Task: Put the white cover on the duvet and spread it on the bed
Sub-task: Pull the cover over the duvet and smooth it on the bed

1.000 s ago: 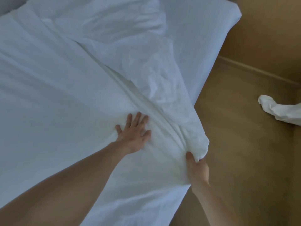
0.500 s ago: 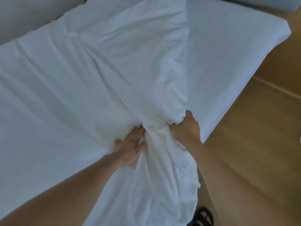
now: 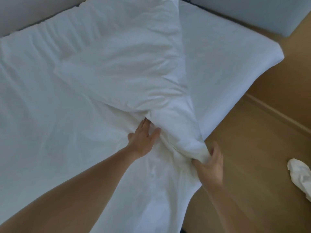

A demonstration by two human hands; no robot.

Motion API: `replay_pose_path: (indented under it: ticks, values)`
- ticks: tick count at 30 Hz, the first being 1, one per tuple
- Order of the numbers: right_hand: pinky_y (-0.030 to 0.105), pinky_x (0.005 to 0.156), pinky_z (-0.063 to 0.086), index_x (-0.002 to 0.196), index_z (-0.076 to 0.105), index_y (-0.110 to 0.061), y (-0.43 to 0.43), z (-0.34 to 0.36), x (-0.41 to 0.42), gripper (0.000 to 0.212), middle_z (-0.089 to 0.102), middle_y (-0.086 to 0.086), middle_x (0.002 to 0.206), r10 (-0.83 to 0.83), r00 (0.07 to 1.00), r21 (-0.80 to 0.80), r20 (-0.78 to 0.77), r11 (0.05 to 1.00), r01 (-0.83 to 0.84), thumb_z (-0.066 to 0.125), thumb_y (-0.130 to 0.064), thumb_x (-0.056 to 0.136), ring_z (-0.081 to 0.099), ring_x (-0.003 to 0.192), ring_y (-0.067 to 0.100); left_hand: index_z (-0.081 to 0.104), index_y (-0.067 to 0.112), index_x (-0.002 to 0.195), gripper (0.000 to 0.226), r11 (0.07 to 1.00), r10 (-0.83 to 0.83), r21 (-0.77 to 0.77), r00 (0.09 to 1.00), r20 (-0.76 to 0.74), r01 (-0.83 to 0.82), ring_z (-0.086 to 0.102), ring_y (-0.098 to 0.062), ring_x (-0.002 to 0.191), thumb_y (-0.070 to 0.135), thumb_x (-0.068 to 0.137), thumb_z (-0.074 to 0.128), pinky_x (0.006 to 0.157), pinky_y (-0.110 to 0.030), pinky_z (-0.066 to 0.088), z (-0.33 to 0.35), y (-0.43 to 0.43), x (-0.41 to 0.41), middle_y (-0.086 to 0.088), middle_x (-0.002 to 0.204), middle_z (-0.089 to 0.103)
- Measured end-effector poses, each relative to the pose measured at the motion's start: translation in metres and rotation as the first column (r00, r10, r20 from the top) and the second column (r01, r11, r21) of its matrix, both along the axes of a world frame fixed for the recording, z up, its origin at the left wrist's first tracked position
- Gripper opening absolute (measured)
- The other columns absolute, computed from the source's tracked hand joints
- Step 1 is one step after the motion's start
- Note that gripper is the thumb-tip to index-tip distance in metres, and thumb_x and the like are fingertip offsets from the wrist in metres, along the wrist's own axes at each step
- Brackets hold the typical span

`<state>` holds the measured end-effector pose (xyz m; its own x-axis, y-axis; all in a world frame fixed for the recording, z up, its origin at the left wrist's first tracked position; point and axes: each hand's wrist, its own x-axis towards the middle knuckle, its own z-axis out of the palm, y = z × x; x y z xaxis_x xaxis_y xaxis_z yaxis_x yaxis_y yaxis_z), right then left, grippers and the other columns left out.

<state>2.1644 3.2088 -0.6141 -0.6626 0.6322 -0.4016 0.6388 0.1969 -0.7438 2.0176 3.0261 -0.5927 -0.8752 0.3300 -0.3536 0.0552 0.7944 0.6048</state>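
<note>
Gripping bunched cover (image 3: 185, 142), right hand (image 3: 209, 167)

Left hand (image 3: 143, 140) reaches far, palm down, fingers straight and flat. Right hand (image 3: 209, 165) near right, fingers curled, gripping bunched cover (image 3: 185, 137).

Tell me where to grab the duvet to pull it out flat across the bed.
Take the duvet by its bunched corner at the near edge of the bed, coming from the floor side. Its folds all converge there, so a pull should spread the doubled-over flap. The right hand grips it; the left hand presses flat beside it.
</note>
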Motion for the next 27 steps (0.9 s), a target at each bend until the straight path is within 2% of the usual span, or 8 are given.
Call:
replay_pose_path:
  ticks: [4,7,9,13,16,19,24,27]
  values:
    - [0.04,0.115,0.031,0.156,0.009,-0.02,-0.019,0.024,-0.067,0.114,0.02,0.0,0.158,0.4,0.916,0.382,0.029,0.843,-0.38,0.078,-0.054,0.072,0.023,0.143,0.02,0.047,0.041,0.136,0.062,0.804,0.383,0.38,0.887,0.259,-0.458,0.055,-0.018,0.121,0.061,0.077,0.046,0.108,-0.045,0.042,-0.003,0.012,-0.023,0.011,0.13,0.06]
    - [0.04,0.094,0.044,0.154,0.012,-0.019,-0.016,0.029,-0.108,0.092,0.04,0.008,0.142,0.506,0.838,0.416,0.203,0.731,-0.541,0.067,-0.047,0.086,0.045,0.126,0.028,0.061,0.015,0.115,0.068,0.524,0.58,0.43,0.678,0.452,-0.735,0.065,-0.022,0.093,0.062,0.066,0.055,0.087,-0.041,0.054,0.0,0.016,-0.052,-0.005,0.113,0.067]
    - [0.039,0.085,0.048,0.143,0.038,-0.018,0.022,0.028,-0.11,0.058,0.06,0.011,0.123,0.442,0.882,0.336,0.165,0.816,-0.471,0.061,-0.028,0.091,0.059,0.111,0.034,0.059,0.014,0.12,0.069,0.398,0.641,0.404,0.565,0.52,-0.824,0.066,-0.027,0.098,0.065,0.073,0.058,0.083,-0.043,0.053,0.005,0.018,-0.073,-0.01,0.117,0.067]
    - [0.039,0.078,0.046,0.11,0.062,-0.006,0.109,0.011,-0.051,0.02,0.068,0.02,0.103,-0.088,0.988,0.179,0.13,0.982,0.064,0.051,-0.01,0.094,0.061,0.096,0.04,0.056,0.017,0.117,0.054,0.268,0.684,0.396,0.463,0.564,-0.878,0.064,-0.02,0.086,0.061,0.085,0.062,0.073,-0.035,0.053,0.02,0.033,-0.102,-0.001,0.1,0.066]
    - [0.043,0.074,0.049,0.092,0.058,-0.009,0.122,-0.002,-0.022,0.018,0.062,0.009,0.081,-0.117,0.957,0.163,0.266,0.984,0.076,0.043,-0.015,0.099,0.06,0.086,0.037,0.058,0.021,0.121,0.061,0.247,0.659,0.378,0.441,0.61,-0.892,0.068,-0.022,0.093,0.06,0.076,0.073,0.084,-0.041,0.058,0.027,0.059,-0.107,0.0,0.106,0.069]
    - [0.047,0.081,0.05,0.103,0.06,-0.011,0.129,0.001,-0.03,0.015,0.062,0.006,0.088,-0.073,0.943,0.161,0.324,0.987,0.021,0.048,-0.015,0.095,0.057,0.089,0.034,0.061,0.015,0.122,0.05,0.141,0.706,0.396,0.372,0.602,-0.907,0.069,-0.022,0.095,0.039,0.081,0.078,0.089,-0.041,0.057,0.019,0.082,-0.105,-0.002,0.112,0.071]
    - [0.047,0.118,0.02,0.156,0.009,-0.028,0.122,0.025,-0.083,0.111,0.015,0.0,0.16,0.326,0.929,0.37,0.177,0.852,-0.37,0.08,-0.041,0.072,0.012,0.149,0.024,0.063,0.007,0.117,0.032,0.083,0.732,0.382,0.317,0.604,-0.92,0.067,-0.027,0.097,0.014,0.087,0.072,0.084,-0.035,0.056,0.021,0.11,-0.088,-0.007,0.111,0.068]
    - [0.043,0.112,0.032,0.156,0.001,-0.024,0.123,0.023,-0.12,0.111,0.02,0.005,0.157,0.501,0.785,0.451,0.364,0.643,-0.619,0.075,-0.047,0.076,0.025,0.145,0.027,0.064,0.01,0.112,0.028,0.026,0.737,0.394,0.284,0.613,-0.919,0.069,-0.027,0.099,0.013,0.086,0.073,0.091,-0.042,0.057,0.028,0.126,-0.08,-0.007,0.11,0.071]
